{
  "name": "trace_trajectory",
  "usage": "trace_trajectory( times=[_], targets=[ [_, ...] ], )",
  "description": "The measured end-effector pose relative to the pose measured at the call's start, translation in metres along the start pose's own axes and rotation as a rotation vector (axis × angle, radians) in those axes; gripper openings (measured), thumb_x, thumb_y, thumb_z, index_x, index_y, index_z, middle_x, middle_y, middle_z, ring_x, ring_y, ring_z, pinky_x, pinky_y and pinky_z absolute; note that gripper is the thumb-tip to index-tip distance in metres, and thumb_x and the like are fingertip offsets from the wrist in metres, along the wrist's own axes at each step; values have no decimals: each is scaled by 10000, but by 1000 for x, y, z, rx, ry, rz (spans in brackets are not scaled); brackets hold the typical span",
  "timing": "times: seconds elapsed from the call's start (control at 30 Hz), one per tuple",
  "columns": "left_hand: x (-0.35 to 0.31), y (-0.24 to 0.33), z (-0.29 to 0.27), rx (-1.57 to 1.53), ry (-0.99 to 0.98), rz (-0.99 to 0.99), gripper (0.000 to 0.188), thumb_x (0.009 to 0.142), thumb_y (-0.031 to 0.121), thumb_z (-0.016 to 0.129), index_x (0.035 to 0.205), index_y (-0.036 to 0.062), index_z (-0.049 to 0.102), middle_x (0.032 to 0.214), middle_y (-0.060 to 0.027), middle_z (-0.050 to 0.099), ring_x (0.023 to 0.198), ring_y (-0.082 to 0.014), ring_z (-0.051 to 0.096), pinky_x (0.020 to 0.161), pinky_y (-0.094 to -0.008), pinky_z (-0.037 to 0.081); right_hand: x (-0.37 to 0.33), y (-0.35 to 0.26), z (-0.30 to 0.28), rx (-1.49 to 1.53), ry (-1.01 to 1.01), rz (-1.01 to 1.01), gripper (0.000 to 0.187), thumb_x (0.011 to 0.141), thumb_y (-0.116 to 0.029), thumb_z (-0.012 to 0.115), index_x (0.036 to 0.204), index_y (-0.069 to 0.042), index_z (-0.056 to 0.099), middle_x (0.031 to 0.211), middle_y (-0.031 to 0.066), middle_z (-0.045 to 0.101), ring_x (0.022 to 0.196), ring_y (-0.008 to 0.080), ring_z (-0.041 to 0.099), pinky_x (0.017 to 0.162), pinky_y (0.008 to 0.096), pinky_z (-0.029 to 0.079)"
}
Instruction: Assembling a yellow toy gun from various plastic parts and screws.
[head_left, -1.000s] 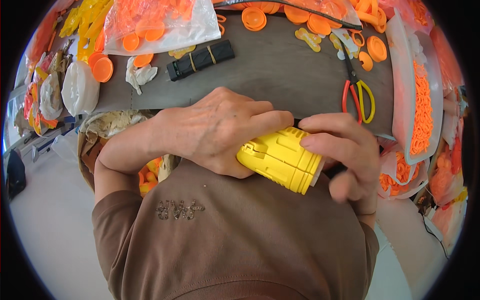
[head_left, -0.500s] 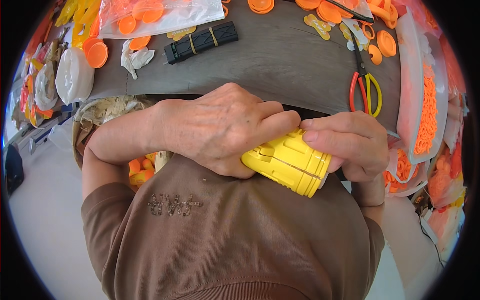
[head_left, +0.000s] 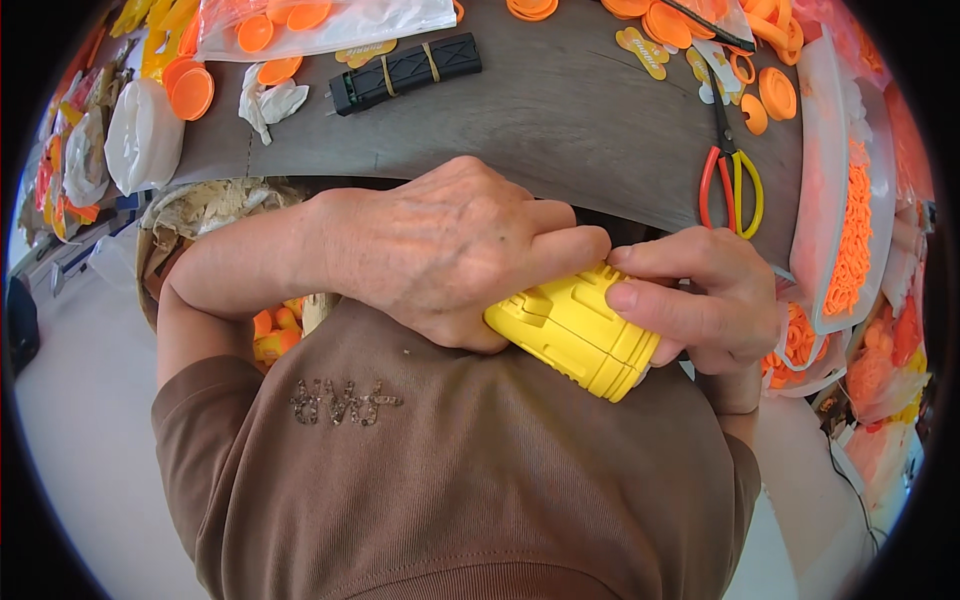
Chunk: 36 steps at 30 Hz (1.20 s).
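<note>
A yellow plastic cylindrical housing (head_left: pixel 572 332), with raised ribs and a lengthwise seam, is held tilted close against my brown shirt. My left hand (head_left: pixel 455 255) wraps round its upper left end, and that end is hidden in the fist. At the wider lower right end, the fingers and thumb of my right hand (head_left: pixel 712 298) close on the rim. What lies inside the housing is out of sight.
On the grey table (head_left: pixel 560 110) lie a black bar with rubber bands (head_left: pixel 405 75), red-and-yellow-handled scissors (head_left: pixel 730 170), a crumpled tissue (head_left: pixel 270 103) and orange discs (head_left: pixel 192 94). A clear bin of small orange parts (head_left: pixel 850 240) stands at the right.
The housing has turned slightly in my hands, and its seam looks narrower. My right thumb and fingers have shifted a little on the rim; my left hand keeps its grip.
</note>
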<state>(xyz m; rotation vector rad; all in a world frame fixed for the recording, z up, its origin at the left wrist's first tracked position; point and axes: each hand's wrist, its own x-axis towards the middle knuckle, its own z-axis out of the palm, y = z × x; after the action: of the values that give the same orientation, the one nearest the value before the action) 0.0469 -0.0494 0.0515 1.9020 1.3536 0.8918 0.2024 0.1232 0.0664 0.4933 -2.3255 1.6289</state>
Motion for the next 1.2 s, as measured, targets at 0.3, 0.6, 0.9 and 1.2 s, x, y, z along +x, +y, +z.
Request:
trace_trajectory(
  times=[0.3, 0.6, 0.9, 1.2],
  targets=[
    [-4, 1, 10, 26, 156, -1, 598, 584, 139, 716, 1101, -22, 463, 768, -114, 544, 658, -325, 595, 537, -401, 468, -1, -3, -5, -33, -36, -9, 601, 712, -462, 661, 1033, 42, 595, 913, 188, 604, 700, 260, 624, 594, 310, 516],
    [-3, 9, 8, 198, 242, -84, 641, 562, 163, 737, 1101, -30, 448, 727, -102, 520, 610, -291, 587, 512, -382, 460, -11, -4, 15, -283, 78, 65, 883, 576, -493, 796, 1180, 46, 442, 1024, 195, 535, 811, 322, 566, 645, 378, 495],
    [-7, 5, 6, 88, 195, -165, 740, 611, 244, 807, 1184, -57, 448, 974, -177, 619, 773, -331, 641, 641, -361, 523, -1, 4, 18, -363, 120, 6, 686, 626, -302, 784, 1142, 31, 476, 902, 188, 556, 722, 299, 560, 614, 368, 462],
    [5, -6, 0, -207, 402, -181, 828, 585, 213, 823, 1263, -5, 400, 1045, -170, 602, 905, -303, 621, 790, -372, 499, 49, -10, 8, -440, 67, 194, 669, 615, -364, 800, 1097, -12, 497, 925, 151, 568, 740, 285, 574, 660, 348, 470]
  ],
)
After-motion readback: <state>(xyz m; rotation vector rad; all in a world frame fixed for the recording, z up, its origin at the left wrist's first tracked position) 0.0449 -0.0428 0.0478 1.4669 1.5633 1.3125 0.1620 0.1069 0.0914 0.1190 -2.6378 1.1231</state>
